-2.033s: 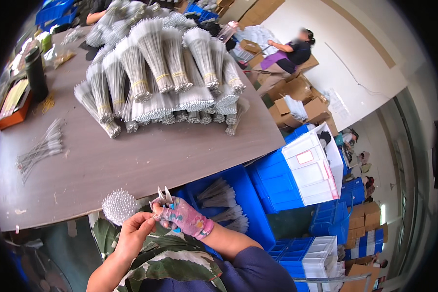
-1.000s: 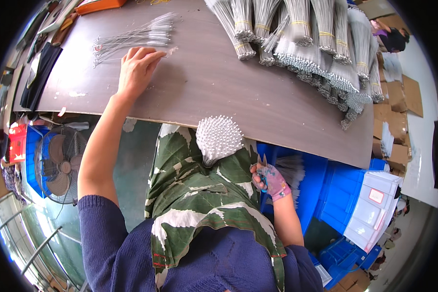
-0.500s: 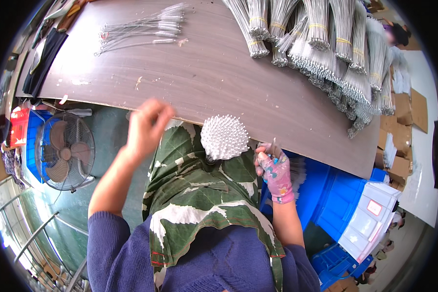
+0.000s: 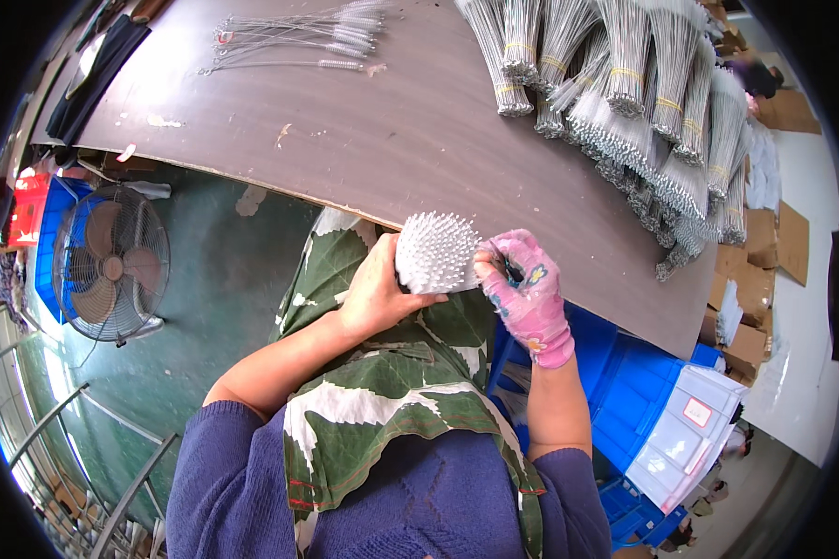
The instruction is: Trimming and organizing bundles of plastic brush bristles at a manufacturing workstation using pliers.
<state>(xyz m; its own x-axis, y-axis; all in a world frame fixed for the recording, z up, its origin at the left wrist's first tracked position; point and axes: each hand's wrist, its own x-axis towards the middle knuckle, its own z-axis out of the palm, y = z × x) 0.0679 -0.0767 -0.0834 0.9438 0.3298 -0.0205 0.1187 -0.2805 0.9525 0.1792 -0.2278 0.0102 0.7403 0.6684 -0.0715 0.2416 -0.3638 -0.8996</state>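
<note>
A round white bundle (image 4: 436, 252) with a dense, knobbly top of small white tips rests at my lap, by the table's front edge. My left hand (image 4: 380, 291) is bare and curls around its left and lower side, the thumb lying along the bottom. At the bundle's right edge is my right hand (image 4: 531, 296), in a pink flowered glove with bare fingertips. Its fingers are pinched together close to the white tips. Whatever lies between them is too small to make out. The bundle's underside is hidden.
Several loose wire brushes (image 4: 317, 42) lie on the brown table (image 4: 364, 140). Banded bundles of wire brushes (image 4: 625, 79) are piled at the far right. A standing fan (image 4: 112, 267) is at left. Blue bins (image 4: 625, 401) and a pale crate (image 4: 694, 424) stand at right.
My left hand has come down and right from the air to grip the white bundle. My right hand has risen to the bundle's right edge. The view has shifted slightly.
</note>
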